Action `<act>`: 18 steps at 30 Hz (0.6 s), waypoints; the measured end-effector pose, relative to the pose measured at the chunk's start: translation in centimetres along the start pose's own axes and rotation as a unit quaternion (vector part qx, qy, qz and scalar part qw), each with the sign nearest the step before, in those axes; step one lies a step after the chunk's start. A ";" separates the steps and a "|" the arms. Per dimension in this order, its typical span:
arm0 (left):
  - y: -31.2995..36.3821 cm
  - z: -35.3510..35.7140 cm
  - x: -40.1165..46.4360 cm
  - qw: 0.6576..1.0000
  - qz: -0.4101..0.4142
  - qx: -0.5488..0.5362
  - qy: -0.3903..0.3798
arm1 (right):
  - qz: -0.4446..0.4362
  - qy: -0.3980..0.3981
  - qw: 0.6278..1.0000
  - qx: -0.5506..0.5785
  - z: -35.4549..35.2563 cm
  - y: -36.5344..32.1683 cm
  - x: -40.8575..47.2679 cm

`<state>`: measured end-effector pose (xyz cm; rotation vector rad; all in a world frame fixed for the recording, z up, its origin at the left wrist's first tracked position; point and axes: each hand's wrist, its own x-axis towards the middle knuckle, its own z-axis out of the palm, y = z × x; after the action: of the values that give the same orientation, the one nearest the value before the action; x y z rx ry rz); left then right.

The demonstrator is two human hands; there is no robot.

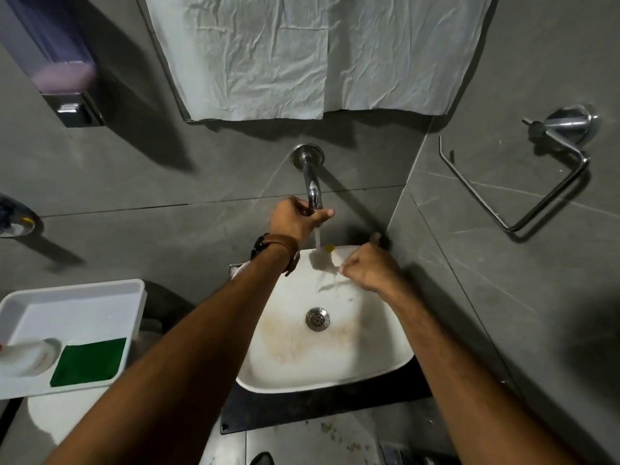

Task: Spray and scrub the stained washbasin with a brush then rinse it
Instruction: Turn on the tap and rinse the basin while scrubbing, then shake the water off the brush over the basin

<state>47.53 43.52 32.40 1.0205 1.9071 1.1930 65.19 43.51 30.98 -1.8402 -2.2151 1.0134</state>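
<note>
The white washbasin (322, 384) sits on a dark counter, with brownish stains (285, 344) around its metal drain (317, 318). A chrome wall tap (310, 182) runs a thin stream of water onto the basin's far side. My left hand (297, 218), a watch on its wrist, grips the end of the tap spout. My right hand (367, 270) is closed in a fist at the basin's far right rim. It appears to hold the brush: a brownish handle end (377, 237) shows above the hand and a small yellow piece (330, 247) to its left. The rest is hidden.
A white tray (110, 290) at the left holds a green scrub pad (89, 362) and a white bottle (23, 359) lying down. A soap dispenser (63, 72) hangs on the left wall and a metal towel ring (536, 172) on the right wall. Crumpled paper (302, 55) covers the mirror.
</note>
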 end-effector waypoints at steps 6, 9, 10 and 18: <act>0.2 1.7 -0.6 0.993 -0.005 0.024 0.114 | -0.032 0.064 0.990 -0.121 2.3 1.8 -2.3; -0.5 1.8 -1.4 0.990 0.035 0.010 0.139 | -0.024 0.050 0.987 -0.152 3.4 2.5 -3.1; -1.1 1.8 -1.9 0.989 0.045 -0.009 0.138 | -0.022 0.048 0.987 -0.154 3.8 2.7 -3.3; -11.0 -1.0 -7.5 0.974 -0.009 0.021 0.227 | -0.042 0.010 0.993 -0.110 6.8 1.2 -4.9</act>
<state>47.38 33.49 23.52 0.7940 2.2898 1.4779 64.40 36.22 26.70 -1.8107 -2.4556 0.7610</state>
